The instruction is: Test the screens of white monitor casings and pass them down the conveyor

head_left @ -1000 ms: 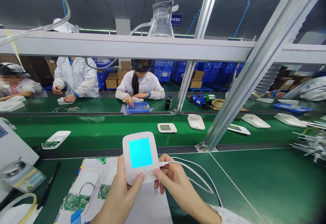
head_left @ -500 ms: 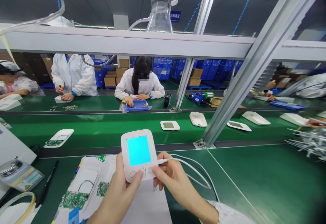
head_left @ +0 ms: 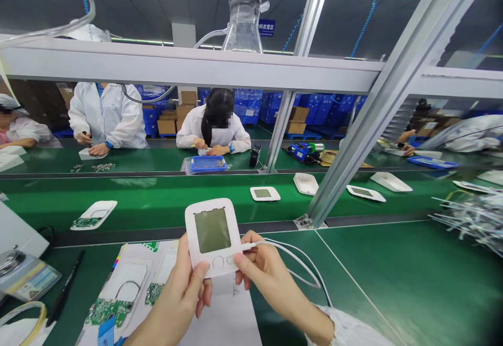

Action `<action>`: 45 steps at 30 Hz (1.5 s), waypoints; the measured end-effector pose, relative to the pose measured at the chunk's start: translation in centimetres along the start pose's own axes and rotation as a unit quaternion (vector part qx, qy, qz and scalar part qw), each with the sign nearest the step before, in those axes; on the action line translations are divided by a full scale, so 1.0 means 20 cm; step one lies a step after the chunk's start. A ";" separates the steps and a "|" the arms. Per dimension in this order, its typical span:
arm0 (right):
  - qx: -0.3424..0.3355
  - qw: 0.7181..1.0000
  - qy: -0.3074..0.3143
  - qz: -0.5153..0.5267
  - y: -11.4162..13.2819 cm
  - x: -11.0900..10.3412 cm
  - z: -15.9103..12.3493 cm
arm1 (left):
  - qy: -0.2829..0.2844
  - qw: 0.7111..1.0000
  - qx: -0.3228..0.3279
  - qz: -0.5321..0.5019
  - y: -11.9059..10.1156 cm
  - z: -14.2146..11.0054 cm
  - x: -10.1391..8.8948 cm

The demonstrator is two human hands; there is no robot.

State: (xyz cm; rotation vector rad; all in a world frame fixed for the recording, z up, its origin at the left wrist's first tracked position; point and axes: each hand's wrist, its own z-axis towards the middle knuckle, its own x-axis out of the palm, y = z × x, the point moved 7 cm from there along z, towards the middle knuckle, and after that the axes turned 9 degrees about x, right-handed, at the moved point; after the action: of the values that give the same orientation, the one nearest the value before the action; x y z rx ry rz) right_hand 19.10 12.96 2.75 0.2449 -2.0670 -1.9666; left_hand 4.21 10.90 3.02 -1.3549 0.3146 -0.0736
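Observation:
Between my hands is a white handheld device (head_left: 214,237) with a square screen and round buttons, tilted toward me. Its screen (head_left: 213,229) is dull grey-green. My left hand (head_left: 188,283) grips its left side, thumb at the lower left button. My right hand (head_left: 261,265) holds the lower right side, thumb by the right button and fingers around the plug of a white cable (head_left: 302,262) that enters the device's right edge. Beneath my left forearm, white housings with green circuit boards (head_left: 110,310) lie on a white sheet (head_left: 223,314).
A black pen (head_left: 66,288) and a tape roll (head_left: 27,325) lie at left. A green conveyor (head_left: 157,199) carries white housings. A slanted metal post (head_left: 377,105) rises at right, near a bundle of thin rods (head_left: 471,220). Co-workers in white coats sit or stand opposite.
The device's screen has gone from bright cyan to grey-green. My left thumb has shifted left, from the middle button to the lower left one. Housings on the conveyor have moved slightly.

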 end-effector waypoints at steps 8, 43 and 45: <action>-0.015 0.999 0.008 -0.031 0.01 0.00 0.01 | -0.052 0.998 0.022 -0.036 0.02 0.03 -0.03; -0.051 0.988 -0.054 -0.137 0.07 -0.06 -0.05 | -0.064 0.964 -0.028 -0.255 0.03 0.14 -0.10; -0.064 0.985 -0.052 -0.149 0.09 -0.05 -0.06 | -0.058 0.960 -0.018 -0.273 0.02 0.14 -0.08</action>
State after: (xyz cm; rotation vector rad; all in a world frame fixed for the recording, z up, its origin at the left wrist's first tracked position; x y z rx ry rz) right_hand 20.48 12.25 4.57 0.4558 -2.0540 -2.3232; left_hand 3.38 13.95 3.43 -1.4441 -0.1657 -0.4475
